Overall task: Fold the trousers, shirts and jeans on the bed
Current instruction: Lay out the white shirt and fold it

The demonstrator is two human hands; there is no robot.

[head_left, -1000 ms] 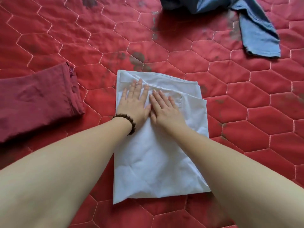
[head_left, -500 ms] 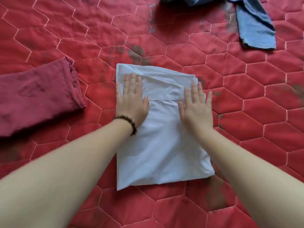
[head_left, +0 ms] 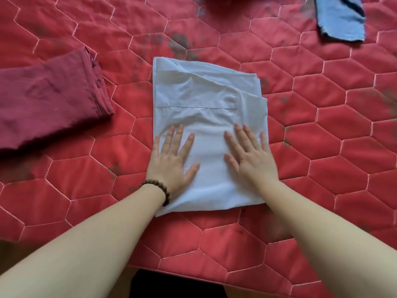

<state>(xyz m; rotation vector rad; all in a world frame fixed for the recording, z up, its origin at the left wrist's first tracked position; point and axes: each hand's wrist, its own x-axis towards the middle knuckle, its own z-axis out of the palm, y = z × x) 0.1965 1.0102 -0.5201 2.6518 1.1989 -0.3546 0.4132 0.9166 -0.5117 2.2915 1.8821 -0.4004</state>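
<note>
**Pressing the folded shirt flat**

The white shirt [head_left: 206,108] lies folded in a rectangle in the middle of the bed [head_left: 322,125]. The left hand [head_left: 171,160] and right hand [head_left: 251,158] rest flat on its near half, fingers straight and spread, gripping nothing. This looks like the smoothing step that finishes the fold. A maroon garment [head_left: 49,100] lies folded to the left; the jeans [head_left: 339,16] sit unfolded at the far right. The next move probably calls for lifting both palms and setting the shirt aside or reaching for the jeans.
</note>
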